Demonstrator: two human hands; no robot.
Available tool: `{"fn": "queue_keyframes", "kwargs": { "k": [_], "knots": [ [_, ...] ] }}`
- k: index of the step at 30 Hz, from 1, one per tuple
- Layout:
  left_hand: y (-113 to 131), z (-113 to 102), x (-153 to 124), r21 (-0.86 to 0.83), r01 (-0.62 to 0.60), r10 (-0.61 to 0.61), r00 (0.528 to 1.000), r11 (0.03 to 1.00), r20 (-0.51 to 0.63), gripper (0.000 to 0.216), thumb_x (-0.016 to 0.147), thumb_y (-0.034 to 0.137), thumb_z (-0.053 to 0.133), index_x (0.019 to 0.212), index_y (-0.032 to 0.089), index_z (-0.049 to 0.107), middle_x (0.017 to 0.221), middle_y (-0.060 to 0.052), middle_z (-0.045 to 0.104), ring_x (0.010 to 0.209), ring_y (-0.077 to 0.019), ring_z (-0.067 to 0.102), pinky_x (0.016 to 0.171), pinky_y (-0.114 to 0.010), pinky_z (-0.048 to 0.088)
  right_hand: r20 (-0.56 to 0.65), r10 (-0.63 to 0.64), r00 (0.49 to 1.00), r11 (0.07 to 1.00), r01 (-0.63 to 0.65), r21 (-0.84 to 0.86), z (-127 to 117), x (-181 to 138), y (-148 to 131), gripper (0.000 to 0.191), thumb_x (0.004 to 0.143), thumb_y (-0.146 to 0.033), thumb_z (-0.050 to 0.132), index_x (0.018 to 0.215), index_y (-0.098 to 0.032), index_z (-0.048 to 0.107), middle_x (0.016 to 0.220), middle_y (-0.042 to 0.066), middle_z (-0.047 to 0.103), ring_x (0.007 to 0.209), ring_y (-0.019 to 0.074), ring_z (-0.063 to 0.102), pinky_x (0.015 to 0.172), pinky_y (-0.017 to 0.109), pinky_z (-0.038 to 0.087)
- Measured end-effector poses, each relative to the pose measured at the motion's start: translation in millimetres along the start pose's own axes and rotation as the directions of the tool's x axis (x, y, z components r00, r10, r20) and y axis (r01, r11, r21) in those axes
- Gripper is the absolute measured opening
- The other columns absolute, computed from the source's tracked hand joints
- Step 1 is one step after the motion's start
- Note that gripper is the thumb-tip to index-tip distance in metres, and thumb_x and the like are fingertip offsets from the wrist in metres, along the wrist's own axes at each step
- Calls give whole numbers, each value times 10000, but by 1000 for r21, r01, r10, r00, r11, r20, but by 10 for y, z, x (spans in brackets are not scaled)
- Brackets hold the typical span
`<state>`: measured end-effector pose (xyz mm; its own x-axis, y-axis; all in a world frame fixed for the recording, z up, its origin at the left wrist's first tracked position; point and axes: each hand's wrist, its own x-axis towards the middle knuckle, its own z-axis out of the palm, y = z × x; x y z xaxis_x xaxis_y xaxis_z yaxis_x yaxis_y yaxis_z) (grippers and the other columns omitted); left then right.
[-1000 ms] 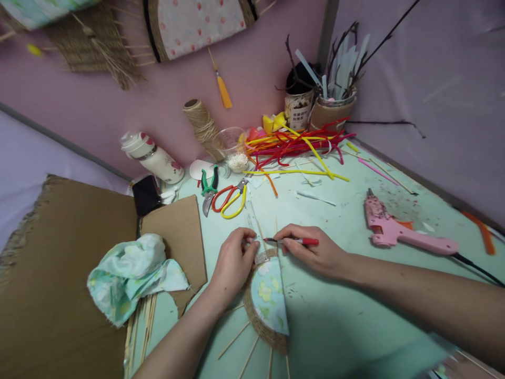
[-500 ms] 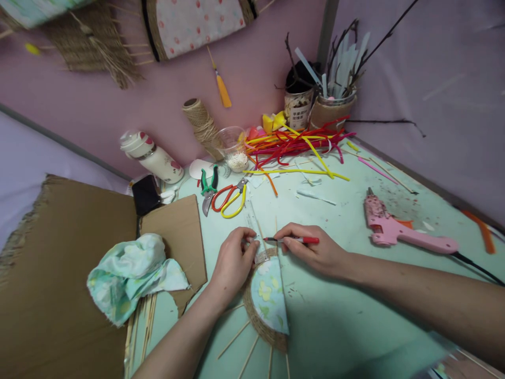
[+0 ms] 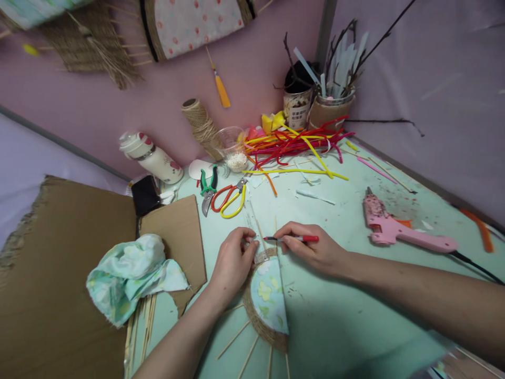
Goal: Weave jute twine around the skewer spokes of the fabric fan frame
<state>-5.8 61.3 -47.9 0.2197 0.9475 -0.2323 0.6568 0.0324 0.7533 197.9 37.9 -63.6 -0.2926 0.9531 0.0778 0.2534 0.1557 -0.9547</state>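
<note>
My left hand (image 3: pixel 236 256) is closed on a clear ruler (image 3: pixel 261 257), pinching it against a thin wooden stick. Between the fingers of my right hand (image 3: pixel 307 247) is a red marker (image 3: pixel 310 239), its dark tip pointing left at the stick beside the ruler. Below both hands lies a half-round piece (image 3: pixel 270 297) covered in pale blue floral cloth, with a twine-wrapped curved border. Several thin sticks (image 3: pixel 248 357) fan outward from that border. My left fingertips partly hide the ruler's middle.
Red-and-yellow-handled scissors (image 3: pixel 233 205) and green-handled pruners (image 3: pixel 208 192) lie ahead. A pink glue gun (image 3: pixel 406 234) rests at right. Crumpled floral cloth (image 3: pixel 130 273) sits on cardboard (image 3: pixel 193 226) at left. Pipe cleaners (image 3: pixel 292 145), a twine roll (image 3: pixel 201 126) and a white bottle (image 3: pixel 153 160) stand or lie behind.
Both hands, the ruler and the marker hold nearly the same positions. Only a very slight shift of the whole view is visible.
</note>
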Motion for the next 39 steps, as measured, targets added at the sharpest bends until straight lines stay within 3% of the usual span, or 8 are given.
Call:
{"fn": "queue_keyframes", "kwargs": {
  "k": [9,21,27,33,39],
  "knots": [
    [-3,-1,12,-1,7,-7,1000,1000,6,149,829,294,519,938,199,556,767,9,600,513,-94,545,527,-225,413,14,-37,999,999,38,-7,3,13,1,229,907,-290,436,936,-165,626,715,10,637,651,127,573,608,238,439],
    [-3,9,6,17,12,-12,1000,1000,9,142,831,286,513,941,202,548,827,2,603,525,-87,555,546,-230,421,-5,10,1000,1000,-10,16,5,6,-6,231,892,-299,445,930,-160,627,710,16,653,649,135,585,599,243,437],
    [-6,-3,5,42,1,-1,1000,999,7,152,836,291,505,950,201,550,860,-16,621,542,-96,555,558,-240,422,-101,45,994,998,-48,-29,69,36,-13,119,838,-253,541,898,-182,616,685,-12,622,577,110,512,533,220,387],
    [-20,-3,0,69,-9,9,1000,998,-6,169,836,295,503,968,200,551,897,-32,625,607,-117,567,588,-254,427,-126,-14,992,996,3,-89,122,84,15,109,881,-249,477,822,-186,543,635,-27,529,566,109,468,530,223,373],
    [-20,-4,10,81,-12,12,1000,997,-1,170,837,286,500,971,195,552,925,-45,624,674,-138,580,628,-272,434,-91,11,996,994,-21,-110,141,97,49,116,896,-272,467,850,-190,535,679,-13,560,598,119,497,552,232,388]
  ]
}}
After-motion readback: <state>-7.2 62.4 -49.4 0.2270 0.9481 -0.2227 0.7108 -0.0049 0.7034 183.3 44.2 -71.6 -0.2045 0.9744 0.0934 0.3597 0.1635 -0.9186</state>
